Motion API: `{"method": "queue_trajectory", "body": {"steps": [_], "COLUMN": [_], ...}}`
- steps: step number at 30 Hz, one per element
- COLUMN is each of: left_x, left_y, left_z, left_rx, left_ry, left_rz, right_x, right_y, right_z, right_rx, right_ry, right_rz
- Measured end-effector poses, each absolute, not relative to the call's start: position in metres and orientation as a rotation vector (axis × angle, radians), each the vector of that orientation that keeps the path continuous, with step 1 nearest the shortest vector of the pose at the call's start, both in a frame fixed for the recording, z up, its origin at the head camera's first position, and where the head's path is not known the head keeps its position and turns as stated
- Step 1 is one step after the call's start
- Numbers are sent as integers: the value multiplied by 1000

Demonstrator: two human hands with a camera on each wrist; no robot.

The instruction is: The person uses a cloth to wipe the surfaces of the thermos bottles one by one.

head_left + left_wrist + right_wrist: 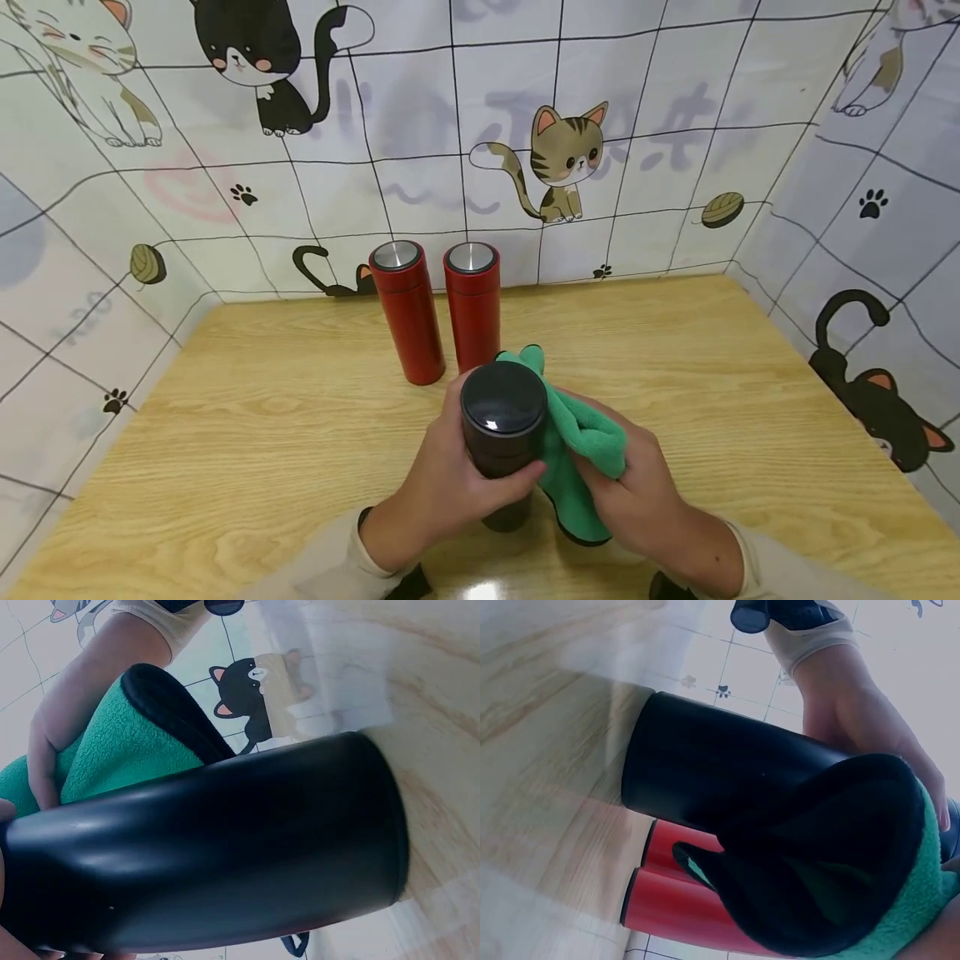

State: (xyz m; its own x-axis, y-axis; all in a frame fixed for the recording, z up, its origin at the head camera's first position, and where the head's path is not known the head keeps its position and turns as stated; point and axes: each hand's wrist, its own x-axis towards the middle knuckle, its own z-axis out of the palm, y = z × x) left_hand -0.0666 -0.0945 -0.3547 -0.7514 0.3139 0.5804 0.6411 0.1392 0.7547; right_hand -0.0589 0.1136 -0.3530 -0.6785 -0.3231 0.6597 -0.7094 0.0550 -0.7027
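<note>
My left hand (450, 479) grips a black thermos bottle (504, 400) round its upper body, with the thumb across the front. The bottle stands about upright, its dark lid facing up. In the left wrist view its matte side (225, 847) fills the lower half, and its base is at or just above the tabletop; I cannot tell which. A green cloth with black edging (573, 442) is bunched in my right hand (641, 487), which holds it against the bottle's right side. The right wrist view shows the cloth's folded edge (907, 776) hanging beside the bottle; some right fingers are hidden.
Two red thermos bottles with silver-topped lids, a left one (411, 321) and a right one (474, 308), stand just beyond my hands. The wooden tabletop (262, 433) is bordered by a cat-print cloth wall (420, 108) at the back and sides.
</note>
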Motion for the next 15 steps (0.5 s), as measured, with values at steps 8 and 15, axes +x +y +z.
{"method": "queue_trajectory", "body": {"steps": [8,15], "left_x": [-65,-67], "left_y": [-99,-101], "left_z": [-346,-344], "left_rx": [-885,-834], "left_ry": [-2209,-2246], "left_rz": [-1525,-970], "right_x": [-58,-56], "right_y": [117,117], "right_z": [-354,-351], "right_rx": [1002,993], "right_ry": [-2035,-1848], "right_rz": [1705,1801]}}
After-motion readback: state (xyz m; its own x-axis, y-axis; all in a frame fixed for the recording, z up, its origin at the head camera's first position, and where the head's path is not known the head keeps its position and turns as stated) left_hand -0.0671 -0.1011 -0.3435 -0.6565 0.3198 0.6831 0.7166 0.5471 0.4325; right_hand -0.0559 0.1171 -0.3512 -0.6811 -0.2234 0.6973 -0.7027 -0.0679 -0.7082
